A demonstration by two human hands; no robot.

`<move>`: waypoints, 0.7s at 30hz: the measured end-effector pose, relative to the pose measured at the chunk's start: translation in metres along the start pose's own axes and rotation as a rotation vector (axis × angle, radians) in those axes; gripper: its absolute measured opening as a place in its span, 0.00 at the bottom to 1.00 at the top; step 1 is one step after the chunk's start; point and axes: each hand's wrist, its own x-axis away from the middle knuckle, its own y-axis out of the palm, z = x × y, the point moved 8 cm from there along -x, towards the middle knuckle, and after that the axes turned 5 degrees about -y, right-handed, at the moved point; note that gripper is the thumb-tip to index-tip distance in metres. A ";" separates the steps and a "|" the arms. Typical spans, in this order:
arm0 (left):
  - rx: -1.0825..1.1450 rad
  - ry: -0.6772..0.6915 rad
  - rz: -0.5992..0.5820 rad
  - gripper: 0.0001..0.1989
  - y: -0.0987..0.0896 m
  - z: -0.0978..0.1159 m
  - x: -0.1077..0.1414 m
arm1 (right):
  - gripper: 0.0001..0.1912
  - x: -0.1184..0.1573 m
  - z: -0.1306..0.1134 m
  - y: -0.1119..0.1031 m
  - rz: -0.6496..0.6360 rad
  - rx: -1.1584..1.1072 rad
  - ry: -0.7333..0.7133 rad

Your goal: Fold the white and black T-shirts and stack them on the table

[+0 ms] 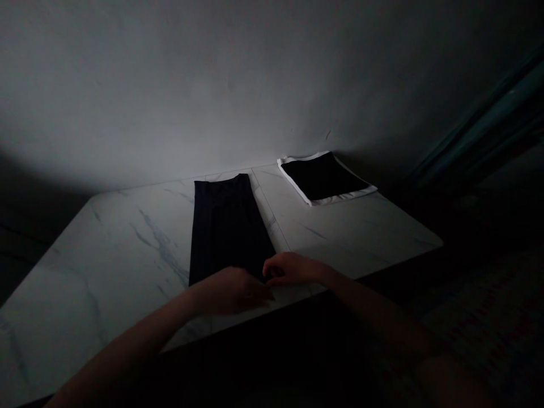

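A dark navy cloth (225,226), long and flat, lies on the marble-patterned table (119,255) with its near end at my hands. My left hand (236,290) is over the near edge of the cloth, fingers pointing right; dimness hides what its fingertips hold, if anything. Close beside it, at the near right corner of the cloth, my right hand (289,268) has its fingers curled together in a pinch. Whether fabric is between those fingers is too dark to tell.
A black folded cloth with white borders (329,177) lies at the back right of the table, near the pale wall (212,90). Teal fabric (488,119) hangs at the right. Patterned fabric (488,317) shows dimly at lower right.
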 end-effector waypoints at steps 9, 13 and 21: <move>-0.302 -0.374 0.384 0.25 -0.034 -0.164 -0.083 | 0.14 -0.054 0.028 -0.082 0.276 0.258 0.134; -0.313 -0.335 0.332 0.30 0.004 -0.165 -0.074 | 0.22 -0.097 0.048 -0.103 0.487 0.459 0.128; -0.086 -0.072 0.184 0.28 0.024 -0.089 0.008 | 0.32 -0.117 0.079 -0.055 0.374 0.505 0.026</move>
